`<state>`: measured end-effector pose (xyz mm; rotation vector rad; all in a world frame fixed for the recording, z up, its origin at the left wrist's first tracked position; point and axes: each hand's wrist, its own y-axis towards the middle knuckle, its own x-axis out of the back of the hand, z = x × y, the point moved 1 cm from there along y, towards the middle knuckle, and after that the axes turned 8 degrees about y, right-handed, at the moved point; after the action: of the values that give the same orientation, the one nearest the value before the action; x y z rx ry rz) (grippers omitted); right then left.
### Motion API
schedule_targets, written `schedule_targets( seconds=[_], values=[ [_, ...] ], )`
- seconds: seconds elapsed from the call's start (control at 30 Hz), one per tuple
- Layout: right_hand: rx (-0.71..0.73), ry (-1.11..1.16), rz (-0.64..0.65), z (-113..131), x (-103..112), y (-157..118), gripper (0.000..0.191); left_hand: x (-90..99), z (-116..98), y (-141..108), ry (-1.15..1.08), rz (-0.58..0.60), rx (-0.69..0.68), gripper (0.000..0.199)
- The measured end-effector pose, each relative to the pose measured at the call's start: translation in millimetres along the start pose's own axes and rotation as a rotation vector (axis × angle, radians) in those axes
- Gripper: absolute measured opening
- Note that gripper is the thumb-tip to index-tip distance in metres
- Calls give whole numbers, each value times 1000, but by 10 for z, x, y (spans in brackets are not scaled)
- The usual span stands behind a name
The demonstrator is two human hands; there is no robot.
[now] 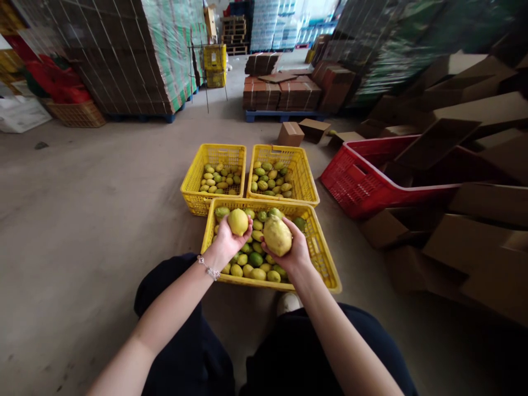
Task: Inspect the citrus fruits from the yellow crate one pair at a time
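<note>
My left hand (pixel 226 242) is closed from below around a smooth yellow lemon (pixel 238 221). In my right hand (pixel 297 250) lies a larger, bumpy, pale yellow lemon (pixel 278 236), with the thumb and fingers around its sides. Both hands are held over the near yellow crate (pixel 330 275), which holds many yellow and green lemons (pixel 258 273). Behind it stand two more yellow crates, a left one (pixel 192 187) and a right one (pixel 305 176), each with lemons inside. My forearms hide part of the near crate's front.
At the right, a red crate (pixel 350 187) holds cardboard, with loose open boxes (pixel 474 258) heaped around it. Ahead, flattened cartons (pixel 280 93) are stacked on a blue pallet (pixel 284 116). A small box (pixel 290 134) rests on the concrete floor. Tall wrapped stacks (pixel 173 55) rise at the back left.
</note>
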<state>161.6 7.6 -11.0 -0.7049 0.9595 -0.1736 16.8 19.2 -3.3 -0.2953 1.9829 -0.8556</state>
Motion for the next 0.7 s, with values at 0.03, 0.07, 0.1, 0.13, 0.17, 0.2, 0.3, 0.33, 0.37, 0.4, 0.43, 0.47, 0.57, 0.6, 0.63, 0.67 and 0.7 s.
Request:
schedule_targets(
  seconds=[0.03,0.07,0.1,0.13,0.17,0.2,0.3,0.33,0.37,0.4,0.43,0.47,0.57,0.6,0.63,0.67,0.7],
  values=[
    [-9,16,-16,-1,14,19,19,10,10,14,6,2,3,24],
    [-14,34,-32,-2,28,42,20,19,18,25,17,4,5,26],
    [-15,50,-49,-4,41,64,21,24,24,33,29,4,6,27],
    [-12,62,-64,-6,53,85,22,27,26,37,36,-1,0,27],
    [-5,64,-77,-8,63,102,23,27,25,39,38,-9,-11,26],
    [7,58,-87,-9,71,116,23,24,20,37,41,-18,-26,25],
    [64,42,-109,-5,86,129,18,14,-1,12,60,-54,-74,20],
    [78,48,-109,-3,86,126,16,11,-6,-1,61,-60,-78,18],
    [85,62,-106,-1,84,122,15,9,-10,-15,55,-64,-79,18],
    [85,80,-103,1,80,116,13,9,-12,-29,40,-67,-77,18],
    [80,97,-104,3,75,110,12,8,-13,-43,23,-66,-73,20],
    [76,109,-109,4,69,105,12,8,-13,-54,7,-64,-70,22],
    [44,117,-150,1,59,97,17,-1,-20,-80,-35,-73,-101,25],
    [28,111,-151,-2,57,96,20,-6,-24,-88,-44,-77,-108,24],
    [14,105,-141,-5,56,95,22,-13,-27,-96,-46,-72,-105,24],
    [4,99,-120,-6,54,92,24,-21,-30,-106,-40,-50,-87,24],
    [0,92,-87,-5,49,85,25,-31,-33,-117,-25,-8,-56,26]
  ],
)
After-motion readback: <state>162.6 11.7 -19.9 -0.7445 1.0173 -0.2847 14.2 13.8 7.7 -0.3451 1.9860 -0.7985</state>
